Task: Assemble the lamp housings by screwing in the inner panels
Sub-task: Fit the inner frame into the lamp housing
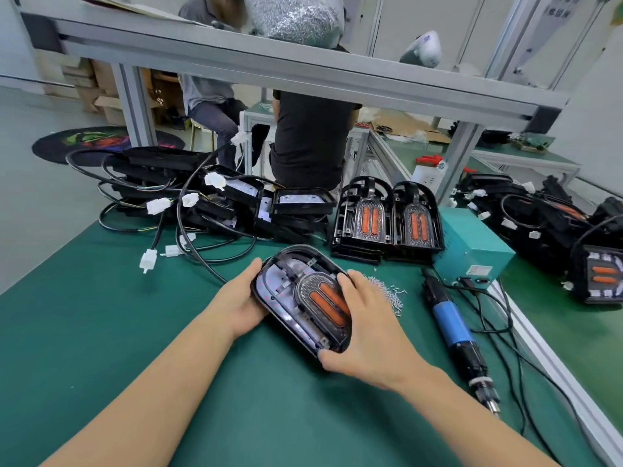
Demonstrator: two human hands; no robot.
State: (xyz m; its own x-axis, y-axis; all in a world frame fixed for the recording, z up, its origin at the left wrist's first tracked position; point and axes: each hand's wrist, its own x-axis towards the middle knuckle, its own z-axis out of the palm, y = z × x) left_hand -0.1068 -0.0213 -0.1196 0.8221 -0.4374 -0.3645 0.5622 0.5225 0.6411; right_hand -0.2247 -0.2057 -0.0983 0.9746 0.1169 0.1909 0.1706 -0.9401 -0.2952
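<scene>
- Far left of the lamp housing, a heap of black back shells with cables and white connectors sprawls over the green table, waiting its turn.
- Left hand cups the left edge of the lamp housing, thumb up along the rim, fingers out of sight beneath; the grip is curled round the shell, steadying it just off or on the table, I cannot tell which.
- The housing sits dead centre, tilted, and the inner panel with its orange lens lies inside it toward the right end.
- Right hand lies over that panel, fingers bent across its top, thumb hooked under the housing's near end; this grip is pressing the panel down into its seat.
- My read: this is the seating step, panel not yet screwed.
- Just right of the housing, a scatter of screws lies within easy reach.
- Behind the housing, two more inner panels stand in black frames.
- Further right of the housing, the blue electric screwdriver lies untouched on the table, its cable running back toward the teal power box.
- Next move, as I judge it: the right hand must free itself, pick a screw and fetch the driver, while the left keeps the panel from lifting.
</scene>
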